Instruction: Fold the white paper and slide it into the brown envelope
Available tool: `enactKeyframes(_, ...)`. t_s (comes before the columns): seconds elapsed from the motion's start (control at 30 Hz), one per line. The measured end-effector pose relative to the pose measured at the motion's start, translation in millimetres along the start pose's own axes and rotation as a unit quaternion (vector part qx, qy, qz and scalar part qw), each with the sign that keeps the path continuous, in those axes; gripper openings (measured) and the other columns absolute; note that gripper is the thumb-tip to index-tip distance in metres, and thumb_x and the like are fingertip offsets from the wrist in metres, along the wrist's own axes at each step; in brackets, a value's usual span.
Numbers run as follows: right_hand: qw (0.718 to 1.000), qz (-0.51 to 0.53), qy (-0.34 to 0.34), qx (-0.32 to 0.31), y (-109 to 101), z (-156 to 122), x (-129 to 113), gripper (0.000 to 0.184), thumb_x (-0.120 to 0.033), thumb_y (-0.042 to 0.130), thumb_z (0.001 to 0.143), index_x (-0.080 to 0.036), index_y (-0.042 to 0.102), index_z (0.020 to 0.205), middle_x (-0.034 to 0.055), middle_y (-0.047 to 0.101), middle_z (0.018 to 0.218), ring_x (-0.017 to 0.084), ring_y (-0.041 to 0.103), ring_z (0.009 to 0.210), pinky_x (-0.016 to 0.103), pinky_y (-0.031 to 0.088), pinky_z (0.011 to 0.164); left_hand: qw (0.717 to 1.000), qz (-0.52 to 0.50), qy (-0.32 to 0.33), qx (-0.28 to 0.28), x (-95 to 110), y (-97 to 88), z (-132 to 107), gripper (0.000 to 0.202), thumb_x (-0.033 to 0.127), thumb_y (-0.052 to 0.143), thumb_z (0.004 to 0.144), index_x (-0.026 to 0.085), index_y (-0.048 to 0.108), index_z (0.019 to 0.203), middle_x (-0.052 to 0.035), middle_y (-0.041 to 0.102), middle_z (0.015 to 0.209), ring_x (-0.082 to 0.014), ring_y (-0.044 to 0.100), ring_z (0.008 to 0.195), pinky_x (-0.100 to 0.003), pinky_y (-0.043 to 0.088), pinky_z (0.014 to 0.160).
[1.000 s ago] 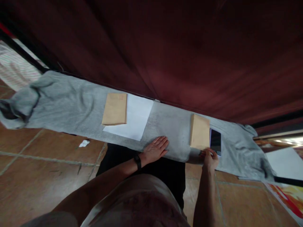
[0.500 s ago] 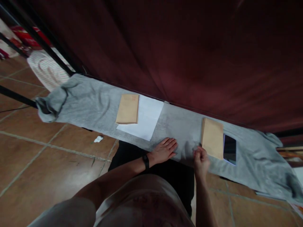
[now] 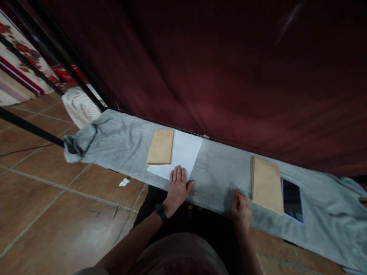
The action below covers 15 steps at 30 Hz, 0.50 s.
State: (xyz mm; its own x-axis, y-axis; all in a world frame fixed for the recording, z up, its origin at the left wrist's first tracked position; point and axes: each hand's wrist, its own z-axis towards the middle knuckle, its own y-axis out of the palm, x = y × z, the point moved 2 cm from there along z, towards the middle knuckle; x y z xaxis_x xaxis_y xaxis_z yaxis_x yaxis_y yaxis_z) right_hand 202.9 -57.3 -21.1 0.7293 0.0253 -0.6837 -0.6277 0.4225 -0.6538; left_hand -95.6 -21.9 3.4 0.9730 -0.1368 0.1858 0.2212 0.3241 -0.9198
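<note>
My left hand (image 3: 177, 188) lies flat with its fingers stretched out, the fingertips on the lower part of a white sheet of paper (image 3: 187, 149). A stack of brown envelopes (image 3: 161, 147) rests on the sheet's left side. My right hand (image 3: 241, 211) is closed, fingers curled together, over the front part of the grey cloth (image 3: 218, 168). What it holds, if anything, is hidden. Just right of that hand lies a second stack of brown envelopes (image 3: 266, 185), apart from the fingers.
A dark phone (image 3: 292, 200) lies right of the second stack. Behind the cloth-covered surface hangs a dark red curtain (image 3: 229, 95). Black metal bars (image 3: 34, 128) and a striped cloth (image 3: 82, 105) are at left. A white scrap (image 3: 124, 182) is on the tiled floor.
My left hand has moved left from the bare grey cloth onto the paper's lower edge. My right hand has drawn slightly away from the right stack. The camera view has shifted.
</note>
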Motion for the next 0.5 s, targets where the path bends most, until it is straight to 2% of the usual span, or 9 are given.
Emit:
enactKeyframes(0.17, 0.999, -0.032, -0.021, 0.009, 1.9, -1.3, -2.4, 0.038, -0.046, 0.04, 0.1, -0.023, 0.07, 0.105, 0.0104, 0.068, 0.092, 0.028, 0.064, 0.088, 0.042, 0.053, 0.082, 0.999, 0.032, 0.011, -0.032, -2.5, -2.1, -0.7, 0.061, 0.042, 0.046, 0.1, 0.003, 0.042, 0.147, -0.0299, 0.047, 0.149, -0.0394, 0.043, 0.143, -0.055, 0.04, 0.114)
enactKeyframes(0.4, 0.999, -0.039, -0.03, 0.004, 3.3, -2.5, -0.7, 0.041, -0.047, 0.038, 0.101, -0.021, 0.069, 0.106, 0.0095, 0.067, 0.09, 0.025, 0.062, 0.086, 0.041, 0.051, 0.084, 0.996, 0.004, 0.055, -0.065, -19.7, -5.5, -6.7, 0.071, 0.048, 0.056, 0.095, 0.003, 0.041, 0.148, -0.0286, 0.044, 0.152, -0.0369, 0.04, 0.145, -0.051, 0.042, 0.114)
enactKeyframes(0.5, 0.999, -0.025, -0.029, 0.006, 3.6, -3.3, -0.3, 0.042, -0.048, 0.039, 0.101, -0.02, 0.069, 0.107, 0.0098, 0.067, 0.092, 0.025, 0.061, 0.088, 0.042, 0.051, 0.086, 0.992, -0.019, 0.089, -0.091, -33.9, -7.6, -5.7, 0.062, 0.042, 0.059, 0.095, 0.007, 0.047, 0.144, -0.0244, 0.048, 0.152, -0.0325, 0.043, 0.144, -0.047, 0.045, 0.114)
